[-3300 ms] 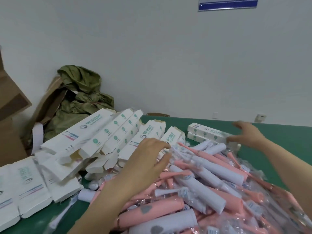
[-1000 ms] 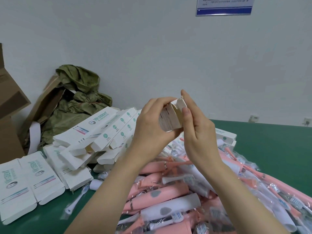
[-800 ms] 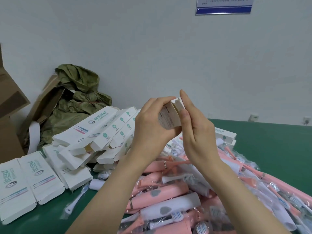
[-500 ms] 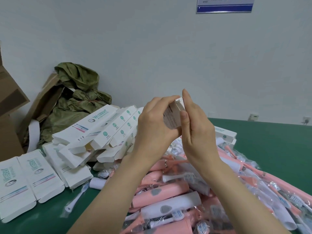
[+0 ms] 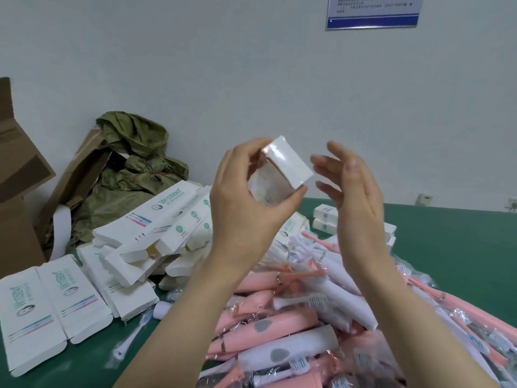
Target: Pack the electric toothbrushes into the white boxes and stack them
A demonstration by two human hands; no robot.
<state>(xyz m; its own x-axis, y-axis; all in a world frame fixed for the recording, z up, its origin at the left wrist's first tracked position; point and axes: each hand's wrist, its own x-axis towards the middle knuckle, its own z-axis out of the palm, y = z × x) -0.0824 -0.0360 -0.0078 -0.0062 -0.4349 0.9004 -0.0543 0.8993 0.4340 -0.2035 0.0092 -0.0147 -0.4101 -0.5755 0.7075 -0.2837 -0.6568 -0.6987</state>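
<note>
A green tabletop (image 5: pixel 461 247) is running along a pale wall. At the far left a brown carton (image 5: pixel 16 191) is standing open. In front of it, flat boxes (image 5: pixel 53 309), white with green lettering, are lying side by side on the tabletop. Behind them a crumpled green cloth (image 5: pixel 134 169) is slumping against the wall. Just right of the cloth, a box heap (image 5: pixel 167 225) of long white boxes is leaning in a loose jumble, some with end flaps open. Below the heap a single wrapped brush head (image 5: pixel 131 337) is lying on the tabletop.

In the middle, the left hand (image 5: pixel 240 208) is holding a white box (image 5: pixel 282 169) up in the air above the tabletop. Its fingers are curling over the top and its thumb is pressing underneath, with one end of the box tilting toward the camera. Just right of it, the right hand (image 5: pixel 355 197) is hovering with fingers straight and spread, palm facing the box, holding nothing. A thin gap is showing between its fingertips and the box.

Beneath both forearms, pink and white toothbrushes (image 5: pixel 293 326) in clear wrappers are lying in a big pile that is spreading to the right edge. Behind the right hand, a few stacked boxes (image 5: pixel 324 217) are sitting on the tabletop. High on the wall at the right, a blue-edged notice (image 5: pixel 372 12) is hanging, its print too small to read.
</note>
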